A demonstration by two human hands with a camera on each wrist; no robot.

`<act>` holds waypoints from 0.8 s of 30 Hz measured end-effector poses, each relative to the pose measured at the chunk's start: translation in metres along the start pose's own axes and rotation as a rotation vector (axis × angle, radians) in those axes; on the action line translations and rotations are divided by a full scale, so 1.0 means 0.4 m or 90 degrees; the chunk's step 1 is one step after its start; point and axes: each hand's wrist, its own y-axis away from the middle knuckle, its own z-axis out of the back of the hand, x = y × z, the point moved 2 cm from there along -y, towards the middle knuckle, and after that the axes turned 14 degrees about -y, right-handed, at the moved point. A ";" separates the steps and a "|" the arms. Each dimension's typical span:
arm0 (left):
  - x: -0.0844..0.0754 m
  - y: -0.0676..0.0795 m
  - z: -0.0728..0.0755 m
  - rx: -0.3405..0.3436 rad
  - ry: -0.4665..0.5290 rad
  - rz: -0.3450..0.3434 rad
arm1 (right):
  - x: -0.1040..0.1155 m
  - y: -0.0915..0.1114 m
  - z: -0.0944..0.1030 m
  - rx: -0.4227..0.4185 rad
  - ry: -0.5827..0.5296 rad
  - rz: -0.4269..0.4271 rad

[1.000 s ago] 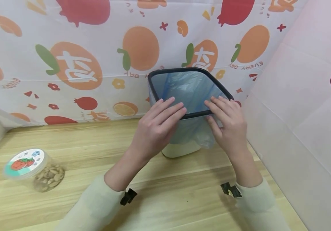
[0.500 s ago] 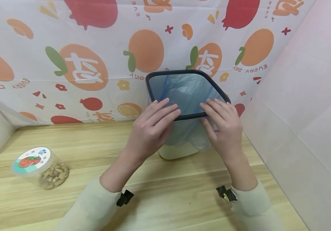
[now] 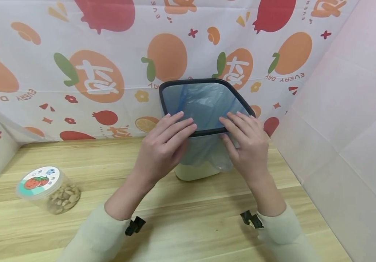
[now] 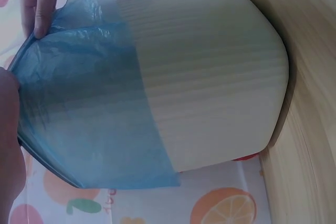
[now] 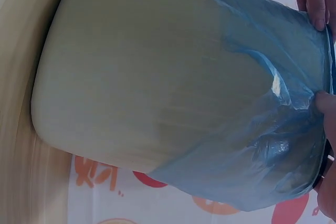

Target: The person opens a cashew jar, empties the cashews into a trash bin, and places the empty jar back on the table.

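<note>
A cream trash can (image 3: 196, 171) with a black rim (image 3: 204, 80) stands upright on the table against the printed cloth. Inside it is a thin blue plastic bag (image 3: 207, 100), whose top is folded over the outside and hangs partway down the wall, bunched on the right in the right wrist view. My left hand (image 3: 165, 145) grips the near left part of the rim, fingers over the edge. The right hand (image 3: 248, 145) holds the near right part, fingers inside and thumb outside. Each wrist view shows the bag's overhang (image 4: 94, 108) on the can's outer wall (image 5: 126, 72).
A clear jar (image 3: 51, 191) of nuts in shells, with a strawberry-printed lid, lies tilted on the left of the wooden table (image 3: 181, 225). A fruit-patterned cloth (image 3: 129, 47) rises behind the can. On the right stands a pale wall (image 3: 345, 138).
Both hands and the trash can have shifted a little to the left across the table. The grip on the rim looks the same, and the jar stays in its place.
</note>
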 end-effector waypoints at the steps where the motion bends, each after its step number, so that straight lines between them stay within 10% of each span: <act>1: 0.002 0.002 0.002 0.000 -0.001 0.000 | 0.003 -0.001 -0.002 0.001 0.000 0.000; 24: 0.038 0.026 0.043 0.000 -0.019 0.017 | 0.050 -0.020 -0.049 -0.007 -0.015 -0.010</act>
